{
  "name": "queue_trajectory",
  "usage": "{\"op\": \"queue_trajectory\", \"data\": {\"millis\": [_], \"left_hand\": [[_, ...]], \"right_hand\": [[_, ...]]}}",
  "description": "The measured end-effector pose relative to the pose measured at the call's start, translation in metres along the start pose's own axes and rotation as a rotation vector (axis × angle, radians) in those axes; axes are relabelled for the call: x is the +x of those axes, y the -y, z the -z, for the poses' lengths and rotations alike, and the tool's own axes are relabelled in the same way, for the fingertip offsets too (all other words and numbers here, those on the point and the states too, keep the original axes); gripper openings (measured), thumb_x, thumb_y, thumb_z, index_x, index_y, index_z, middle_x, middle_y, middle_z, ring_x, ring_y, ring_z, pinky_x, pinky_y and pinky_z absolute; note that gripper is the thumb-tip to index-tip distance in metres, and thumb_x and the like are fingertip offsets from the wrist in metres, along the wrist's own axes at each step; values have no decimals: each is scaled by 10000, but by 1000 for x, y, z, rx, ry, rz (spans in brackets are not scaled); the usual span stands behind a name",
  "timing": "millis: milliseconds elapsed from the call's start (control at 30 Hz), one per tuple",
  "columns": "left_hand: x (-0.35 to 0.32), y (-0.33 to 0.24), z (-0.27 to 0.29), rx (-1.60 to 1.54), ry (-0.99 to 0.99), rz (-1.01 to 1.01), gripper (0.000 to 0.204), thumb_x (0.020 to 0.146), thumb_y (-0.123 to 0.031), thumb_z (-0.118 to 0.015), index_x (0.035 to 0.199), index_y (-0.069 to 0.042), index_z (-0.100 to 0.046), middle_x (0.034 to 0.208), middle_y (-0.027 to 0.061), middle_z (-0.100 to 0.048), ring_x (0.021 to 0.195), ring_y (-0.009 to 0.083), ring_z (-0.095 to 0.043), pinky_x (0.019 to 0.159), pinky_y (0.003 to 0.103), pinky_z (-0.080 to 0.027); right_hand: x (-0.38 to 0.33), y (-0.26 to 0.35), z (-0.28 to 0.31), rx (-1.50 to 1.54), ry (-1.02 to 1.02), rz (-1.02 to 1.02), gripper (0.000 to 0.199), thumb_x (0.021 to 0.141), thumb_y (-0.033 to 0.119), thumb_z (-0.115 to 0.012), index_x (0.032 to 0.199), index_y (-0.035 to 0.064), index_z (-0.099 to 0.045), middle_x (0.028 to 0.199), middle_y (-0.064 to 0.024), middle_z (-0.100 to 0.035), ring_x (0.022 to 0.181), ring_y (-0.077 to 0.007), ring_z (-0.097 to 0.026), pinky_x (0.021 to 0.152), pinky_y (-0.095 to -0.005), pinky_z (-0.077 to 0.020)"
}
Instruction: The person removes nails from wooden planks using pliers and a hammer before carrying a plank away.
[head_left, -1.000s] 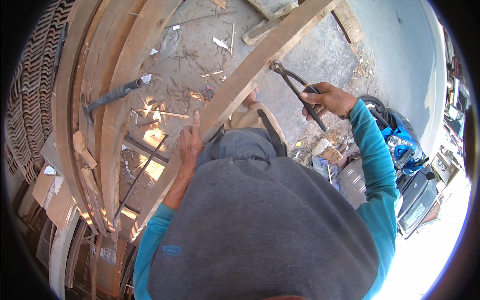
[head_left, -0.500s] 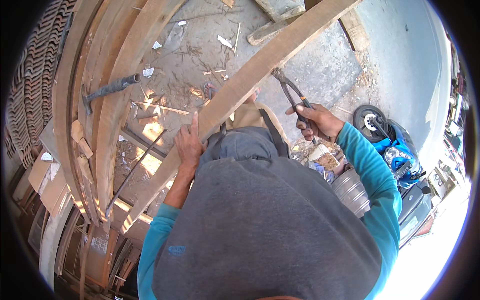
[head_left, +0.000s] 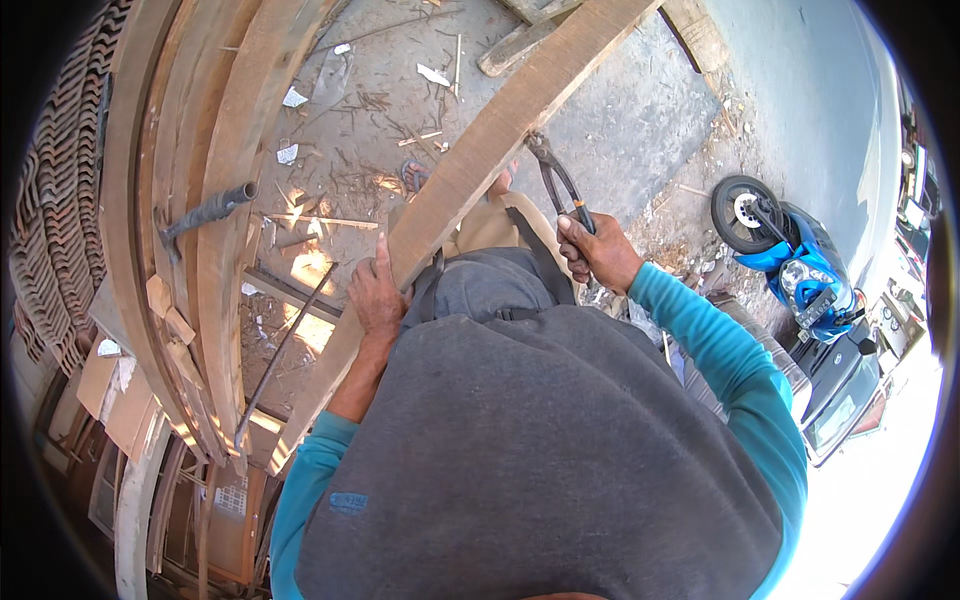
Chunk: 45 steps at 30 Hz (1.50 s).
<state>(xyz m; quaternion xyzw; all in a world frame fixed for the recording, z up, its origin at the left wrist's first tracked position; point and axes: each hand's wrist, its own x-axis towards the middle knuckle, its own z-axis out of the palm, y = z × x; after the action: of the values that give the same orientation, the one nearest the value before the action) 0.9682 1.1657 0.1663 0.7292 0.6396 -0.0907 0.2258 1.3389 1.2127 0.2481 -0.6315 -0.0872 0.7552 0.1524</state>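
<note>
Plank (head_left: pixel 470 175): lower stretch hidden behind the grey garment (head_left: pixel 540 450) — upper end cut off by the picture's edge.
Pincers (head_left: pixel 555 175): what is gripped at the plank's edge cannot be made out — too small.
Left hand (head_left: pixel 378 290): palm unseen.

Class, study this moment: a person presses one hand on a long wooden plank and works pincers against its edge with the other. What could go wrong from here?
1. The pincers bite at the edge of the plank; if they slip, the right hand could jerk back toward the body.
2. The left hand rests flat on the plank, so splinters are possible.
3. A sandalled foot shows under the plank amid scrap wood; a dropped tool could strike it.
</note>
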Motion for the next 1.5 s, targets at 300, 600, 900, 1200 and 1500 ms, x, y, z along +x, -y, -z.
{"op": "queue_trajectory", "data": {"millis": [300, 600, 900, 1200, 1500], "left_hand": [[1, 2, 3, -7, -40, -34, 1181, 602, -190, -933, 1579, -169, -269, 1106, 154, -505, 1004, 358, -560, 791, 484, -439], [4, 12, 5, -63, -22, -77, 1197, 576, -162, -937, 1575, -163, -278, 1083, 164, -520, 986, 375, -565, 805, 494, -448], [11, 37, -6, -124, -79, -199, 877, 758, 43, -673, 1553, -151, -360, 928, 177, -563, 813, 380, -596, 683, 479, -487], [21, 29, 15, -248, -1, -141, 923, 768, -25, -710, 1578, -216, -311, 955, 178, -586, 833, 398, -622, 718, 501, -502], [33, 33, 27, -305, 142, -67, 942, 761, -141, -794, 1572, -204, -318, 1092, 186, -615, 992, 407, -646, 839, 497, -517]], "right_hand": [[3, -12, -23, 21, -59, 50, 377, 1038, 396, -563, 891, 50, -535, 659, -5, -478, 515, -94, -448, 442, -265, -363], [12, -29, -57, 109, -190, 189, 378, 1031, 391, -576, 894, 43, -527, 649, -4, -462, 509, -90, -434, 443, -256, -350], [28, -39, -96, 303, -260, 267, 335, 1037, 367, -565, 990, 35, -545, 681, -32, -529, 531, -120, -508, 480, -277, -417], [-22, 55, -13, -47, 49, 24, 428, 1042, 263, -545, 1321, -61, -518, 1000, -174, -701, 916, -267, -727, 867, -379, -602], [-8, 45, 1, -581, 28, 172, 462, 1001, 229, -559, 1359, -61, -529, 1075, -130, -715, 1000, -217, -686, 912, -383, -545]]}}
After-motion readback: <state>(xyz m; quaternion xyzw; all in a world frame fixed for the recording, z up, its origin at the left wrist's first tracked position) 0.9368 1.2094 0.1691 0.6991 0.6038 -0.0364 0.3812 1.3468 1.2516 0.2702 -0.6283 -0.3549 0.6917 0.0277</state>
